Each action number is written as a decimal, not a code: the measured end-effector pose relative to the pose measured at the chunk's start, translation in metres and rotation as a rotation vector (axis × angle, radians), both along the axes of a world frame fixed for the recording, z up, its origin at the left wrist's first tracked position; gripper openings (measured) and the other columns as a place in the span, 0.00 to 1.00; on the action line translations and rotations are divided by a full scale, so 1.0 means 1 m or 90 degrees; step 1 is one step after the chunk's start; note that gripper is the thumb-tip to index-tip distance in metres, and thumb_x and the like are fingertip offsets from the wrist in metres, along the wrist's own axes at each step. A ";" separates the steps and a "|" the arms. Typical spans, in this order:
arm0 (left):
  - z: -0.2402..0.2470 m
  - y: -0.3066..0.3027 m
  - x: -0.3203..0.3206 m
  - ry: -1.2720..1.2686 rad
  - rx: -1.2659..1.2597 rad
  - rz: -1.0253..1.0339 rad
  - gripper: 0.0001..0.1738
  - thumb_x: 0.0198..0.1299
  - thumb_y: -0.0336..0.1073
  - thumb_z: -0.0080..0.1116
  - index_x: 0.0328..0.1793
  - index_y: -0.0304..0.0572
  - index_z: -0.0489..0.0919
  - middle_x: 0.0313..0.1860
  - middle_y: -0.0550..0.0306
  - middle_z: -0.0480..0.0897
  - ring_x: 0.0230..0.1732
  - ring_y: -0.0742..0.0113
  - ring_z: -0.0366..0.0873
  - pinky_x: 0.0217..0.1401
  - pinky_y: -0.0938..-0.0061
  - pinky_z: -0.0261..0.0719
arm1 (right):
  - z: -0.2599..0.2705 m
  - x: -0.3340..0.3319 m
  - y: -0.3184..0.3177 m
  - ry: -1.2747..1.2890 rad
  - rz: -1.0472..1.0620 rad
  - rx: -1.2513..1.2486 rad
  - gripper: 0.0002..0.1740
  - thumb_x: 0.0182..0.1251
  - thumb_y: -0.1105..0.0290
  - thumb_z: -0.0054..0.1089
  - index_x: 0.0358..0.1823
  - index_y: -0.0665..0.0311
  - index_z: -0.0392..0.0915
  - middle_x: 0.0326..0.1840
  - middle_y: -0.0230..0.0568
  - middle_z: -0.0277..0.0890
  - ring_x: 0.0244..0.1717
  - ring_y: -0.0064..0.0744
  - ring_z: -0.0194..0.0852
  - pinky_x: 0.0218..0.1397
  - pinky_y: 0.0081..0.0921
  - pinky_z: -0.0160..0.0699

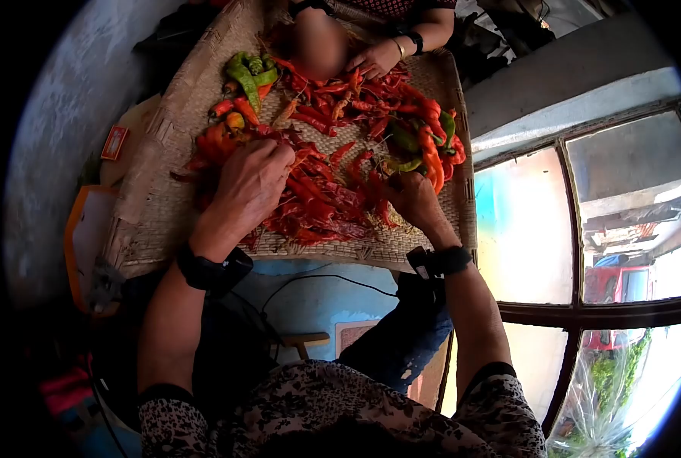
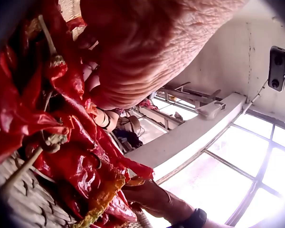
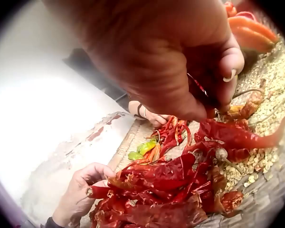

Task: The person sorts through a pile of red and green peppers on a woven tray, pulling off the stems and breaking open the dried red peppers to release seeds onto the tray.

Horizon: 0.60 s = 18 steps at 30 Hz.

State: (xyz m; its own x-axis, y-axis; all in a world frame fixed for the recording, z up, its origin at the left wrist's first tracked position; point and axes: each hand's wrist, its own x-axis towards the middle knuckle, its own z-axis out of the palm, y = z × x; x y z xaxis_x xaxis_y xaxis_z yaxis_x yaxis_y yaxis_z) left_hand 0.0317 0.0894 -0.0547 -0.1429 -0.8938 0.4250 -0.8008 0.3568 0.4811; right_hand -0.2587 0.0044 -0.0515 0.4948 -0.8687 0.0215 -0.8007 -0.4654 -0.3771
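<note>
Dried red chili peppers (image 1: 310,202) lie in a loose heap on a woven tray (image 1: 146,195). My left hand (image 1: 252,179) is at the left of the heap, fingers bent down among the peppers. Its palm fills the top of the left wrist view, and its fingertips are mostly hidden; I cannot tell whether they hold a pepper. At the tray's right side, my right hand (image 1: 416,202) has curled fingers. In the right wrist view, its thumb and fingers pinch a red chili pepper (image 3: 198,85), largely covered by the hand. Pale seeds (image 3: 270,66) lie beneath it.
Green peppers (image 1: 243,74) sit at the tray's upper left, and plump red peppers (image 1: 432,164) at its right. Across the tray, another person's hand (image 1: 375,59) reaches into the chilies. A window (image 1: 577,229) stands to the right. A black cable (image 1: 321,276) hangs below the tray.
</note>
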 end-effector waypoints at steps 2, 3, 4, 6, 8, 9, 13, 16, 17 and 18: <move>0.001 0.001 0.000 -0.010 -0.020 -0.006 0.01 0.65 0.26 0.51 0.39 0.37 0.72 0.34 0.49 0.72 0.36 0.52 0.73 0.38 0.58 0.73 | 0.008 0.000 -0.001 -0.032 -0.030 -0.037 0.13 0.61 0.63 0.64 0.35 0.67 0.83 0.24 0.48 0.78 0.26 0.39 0.78 0.32 0.34 0.75; 0.002 0.001 0.000 -0.009 -0.019 -0.007 0.01 0.65 0.26 0.51 0.39 0.37 0.72 0.34 0.49 0.72 0.36 0.52 0.73 0.38 0.58 0.73 | 0.021 0.002 -0.003 0.000 0.006 0.029 0.13 0.62 0.63 0.63 0.38 0.67 0.83 0.25 0.47 0.79 0.25 0.37 0.77 0.32 0.32 0.76; 0.002 0.001 0.000 -0.020 -0.028 -0.005 0.01 0.65 0.26 0.52 0.39 0.37 0.73 0.34 0.50 0.72 0.36 0.52 0.73 0.38 0.58 0.73 | 0.033 0.005 -0.005 0.031 0.042 0.095 0.13 0.63 0.64 0.62 0.40 0.68 0.83 0.26 0.45 0.80 0.24 0.35 0.76 0.32 0.31 0.76; 0.001 0.001 -0.001 -0.031 -0.036 -0.008 0.01 0.65 0.27 0.52 0.40 0.37 0.73 0.34 0.50 0.72 0.36 0.52 0.73 0.39 0.58 0.73 | 0.058 0.017 -0.018 -0.037 -0.017 0.169 0.14 0.63 0.64 0.62 0.42 0.67 0.82 0.27 0.44 0.80 0.24 0.33 0.75 0.32 0.29 0.76; -0.003 0.000 -0.001 -0.047 -0.037 0.000 0.02 0.64 0.27 0.53 0.40 0.36 0.73 0.35 0.49 0.72 0.37 0.52 0.73 0.39 0.57 0.74 | 0.065 0.021 -0.040 -0.108 -0.079 0.240 0.14 0.64 0.63 0.61 0.43 0.67 0.82 0.28 0.42 0.81 0.24 0.31 0.74 0.32 0.28 0.76; -0.004 -0.001 -0.001 -0.048 -0.038 -0.002 0.02 0.64 0.27 0.53 0.40 0.36 0.73 0.35 0.49 0.72 0.37 0.52 0.73 0.39 0.57 0.74 | 0.065 0.023 -0.053 -0.280 -0.084 0.136 0.14 0.65 0.62 0.60 0.45 0.65 0.82 0.28 0.41 0.81 0.26 0.31 0.76 0.34 0.27 0.77; -0.001 0.000 0.002 -0.037 -0.030 -0.008 0.03 0.64 0.28 0.54 0.40 0.37 0.73 0.35 0.50 0.72 0.37 0.51 0.73 0.40 0.58 0.73 | 0.039 0.008 -0.074 0.011 0.011 -0.183 0.16 0.64 0.59 0.61 0.48 0.60 0.82 0.33 0.43 0.82 0.34 0.34 0.81 0.40 0.27 0.79; 0.004 0.002 0.000 -0.032 -0.033 -0.009 0.03 0.64 0.28 0.55 0.40 0.38 0.73 0.34 0.50 0.71 0.37 0.51 0.72 0.39 0.58 0.73 | 0.003 0.003 -0.050 0.197 0.088 0.000 0.20 0.62 0.61 0.62 0.52 0.63 0.78 0.44 0.47 0.82 0.43 0.43 0.83 0.46 0.34 0.80; 0.004 0.002 0.001 -0.037 -0.044 -0.011 0.02 0.64 0.28 0.55 0.40 0.38 0.73 0.34 0.50 0.71 0.37 0.51 0.72 0.39 0.58 0.73 | -0.014 0.001 -0.043 0.119 0.032 -0.003 0.19 0.62 0.63 0.63 0.52 0.64 0.78 0.43 0.47 0.83 0.44 0.41 0.83 0.46 0.34 0.80; 0.003 0.002 0.002 -0.038 -0.041 -0.010 0.02 0.64 0.28 0.55 0.40 0.38 0.73 0.34 0.50 0.71 0.37 0.51 0.72 0.39 0.58 0.73 | -0.017 0.008 -0.037 0.118 0.033 -0.001 0.19 0.62 0.63 0.63 0.52 0.64 0.78 0.43 0.47 0.83 0.44 0.41 0.83 0.46 0.34 0.80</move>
State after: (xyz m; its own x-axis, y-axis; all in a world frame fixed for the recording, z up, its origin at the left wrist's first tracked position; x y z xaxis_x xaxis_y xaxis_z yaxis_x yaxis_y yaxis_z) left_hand 0.0332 0.0914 -0.0520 -0.1834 -0.8621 0.4723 -0.8214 0.3983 0.4081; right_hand -0.2506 -0.0322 -0.0685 0.5347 -0.8419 -0.0726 -0.8311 -0.5084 -0.2252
